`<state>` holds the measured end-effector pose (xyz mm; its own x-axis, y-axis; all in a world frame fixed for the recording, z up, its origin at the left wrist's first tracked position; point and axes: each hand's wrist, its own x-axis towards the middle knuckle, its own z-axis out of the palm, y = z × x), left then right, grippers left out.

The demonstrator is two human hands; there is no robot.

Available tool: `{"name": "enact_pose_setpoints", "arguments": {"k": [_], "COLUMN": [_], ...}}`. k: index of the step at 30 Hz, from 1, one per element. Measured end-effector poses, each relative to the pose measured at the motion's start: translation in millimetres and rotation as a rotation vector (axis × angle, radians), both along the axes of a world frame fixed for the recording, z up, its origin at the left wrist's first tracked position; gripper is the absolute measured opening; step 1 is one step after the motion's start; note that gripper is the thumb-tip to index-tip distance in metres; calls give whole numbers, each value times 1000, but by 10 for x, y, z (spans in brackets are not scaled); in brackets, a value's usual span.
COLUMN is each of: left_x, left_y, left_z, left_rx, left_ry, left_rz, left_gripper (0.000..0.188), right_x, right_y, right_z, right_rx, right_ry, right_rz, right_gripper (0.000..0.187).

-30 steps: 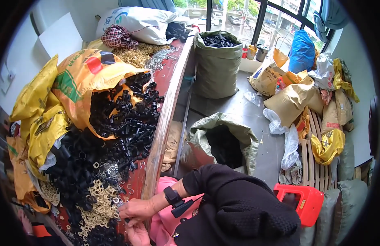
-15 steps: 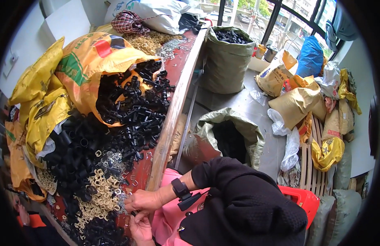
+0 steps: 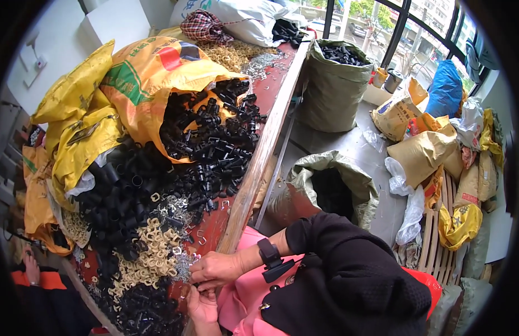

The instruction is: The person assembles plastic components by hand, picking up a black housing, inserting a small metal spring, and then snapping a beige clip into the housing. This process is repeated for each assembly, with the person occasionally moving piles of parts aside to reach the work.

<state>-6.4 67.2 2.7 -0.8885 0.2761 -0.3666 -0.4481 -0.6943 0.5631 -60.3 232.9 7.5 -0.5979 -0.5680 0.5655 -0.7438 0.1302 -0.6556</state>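
Observation:
At the table's wooden edge my two hands are close together, fingertips nearly touching. My right hand (image 3: 217,269), with a black band on the wrist, is closed in a pinch beside a heap of small metal clips (image 3: 184,267). Just below it my left hand (image 3: 202,307) is turned palm up with fingers curled. A small dark piece shows between the fingertips, mostly hidden; its kind cannot be made out. Beside my hands lie cream C-shaped rings (image 3: 147,252) and small black plastic parts (image 3: 142,316). Black tube pieces (image 3: 116,193) are heaped farther off.
An orange sack (image 3: 153,73) spills black fittings (image 3: 214,148) over the red tabletop. A raised wooden rail (image 3: 265,162) edges it. Two green-grey sacks (image 3: 335,95) stand on the floor, near paper bags (image 3: 424,148) and a slatted pallet (image 3: 436,238). Another person's hand (image 3: 31,269) shows at far left.
The view has shifted, so the whole scene sits farther right. My hands stay together at the table edge, my right fingers still bent over my left.

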Motion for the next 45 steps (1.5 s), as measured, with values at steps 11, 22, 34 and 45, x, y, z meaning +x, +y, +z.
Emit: {"name": "enact_pose_setpoints", "arguments": {"k": [11, 22, 34, 45], "left_x": [-38, -145, -24, -39], "left_y": [-133, -448, -490, -780], "left_z": [6, -162, -132, 1], "left_rx": [-41, -21, -19, -30], "left_ry": [-84, 28, -15, -2], "left_rz": [-20, -134, 9, 114], "left_gripper": [29, 38, 32, 25], "right_x": [76, 601, 861, -1113], "right_y": [160, 3964, 4892, 1046], "right_z": [48, 316, 18, 441], "right_rx": [52, 68, -1017, 123], "right_ry": [-39, -43, -414, -248], "right_rz": [31, -1718, -1520, -577], "right_gripper": [32, 30, 11, 22]}}
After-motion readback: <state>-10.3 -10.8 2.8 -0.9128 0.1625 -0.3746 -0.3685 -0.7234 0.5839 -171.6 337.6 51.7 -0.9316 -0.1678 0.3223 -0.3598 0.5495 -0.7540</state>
